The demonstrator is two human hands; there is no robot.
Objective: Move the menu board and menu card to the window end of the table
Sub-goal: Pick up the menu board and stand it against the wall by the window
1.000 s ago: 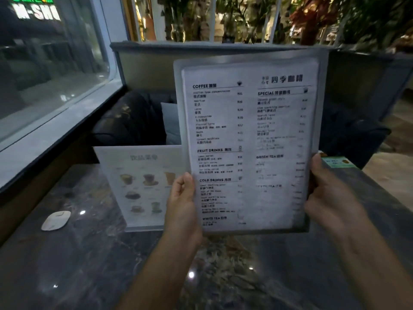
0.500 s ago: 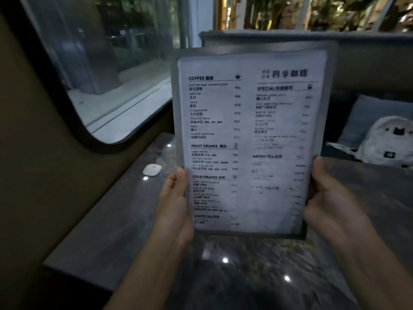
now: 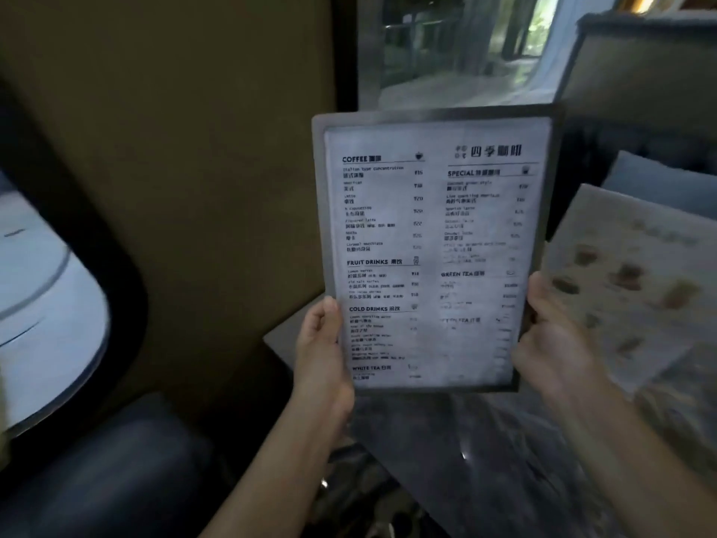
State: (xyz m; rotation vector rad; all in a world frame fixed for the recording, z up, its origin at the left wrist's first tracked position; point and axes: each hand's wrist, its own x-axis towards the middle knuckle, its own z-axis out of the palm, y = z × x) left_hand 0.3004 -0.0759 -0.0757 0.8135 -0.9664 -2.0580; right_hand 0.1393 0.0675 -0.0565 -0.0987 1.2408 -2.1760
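Observation:
I hold the grey-framed menu board (image 3: 430,242) upright in front of me, its printed drinks list facing me. My left hand (image 3: 324,351) grips its lower left edge and my right hand (image 3: 551,339) grips its lower right edge. The board hangs in the air above the corner of the dark marble table (image 3: 504,460). The pale menu card (image 3: 628,289) with drink pictures stands on the table to the right, partly behind my right hand, blurred.
A brown wall panel (image 3: 217,188) fills the left and centre. Windows show at the far left (image 3: 42,304) and behind the board (image 3: 458,48). A dark padded seat (image 3: 116,471) lies lower left. A grey cushion (image 3: 659,180) sits behind the card.
My view has swung left and down toward the wall and seat. The board stays in both hands. The menu card is back in view at the right; the white object on the table is out of view.

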